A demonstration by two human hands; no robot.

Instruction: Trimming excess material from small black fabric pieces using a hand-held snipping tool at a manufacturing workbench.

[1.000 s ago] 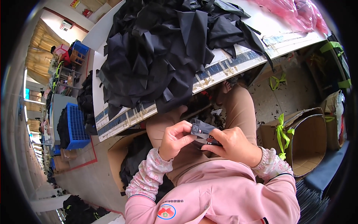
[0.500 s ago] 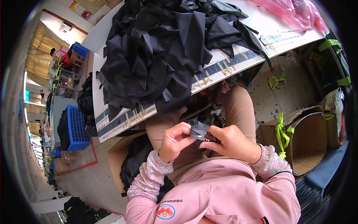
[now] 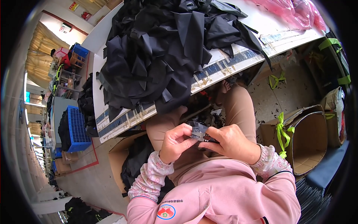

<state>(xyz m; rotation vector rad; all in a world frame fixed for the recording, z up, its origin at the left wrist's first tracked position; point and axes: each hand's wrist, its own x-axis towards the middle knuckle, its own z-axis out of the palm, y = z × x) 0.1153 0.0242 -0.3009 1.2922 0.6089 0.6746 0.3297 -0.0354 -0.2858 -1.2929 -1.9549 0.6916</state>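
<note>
My left hand (image 3: 175,143) pinches a small dark grey fabric piece (image 3: 197,129) between thumb and fingers, above my lap. Closed around a pair of thread snips (image 3: 207,138), my right hand (image 3: 233,141) meets it from the other side. The snips' dark handle, with light spots, shows partly under the fingers. Their pale metal blades point left and touch or overlap the fabric's lower edge; I cannot tell whether they are cutting. Beyond my hands, a large heap of black fabric pieces (image 3: 156,56) covers much of the white table (image 3: 257,54) and hangs over its near edge.
Pink plastic (image 3: 294,15) lies at the table's far right. An open cardboard box (image 3: 307,143) with a yellow-green tie stands on my right. Another carton (image 3: 116,153) holding black fabric is at my left. Farther left is a blue crate (image 3: 78,128). Dark scraps litter the floor.
The snips' blades have dropped slightly, from across the fabric to its lower edge, and more of the grey piece shows. Both hands have shifted only a little and keep their grips.
</note>
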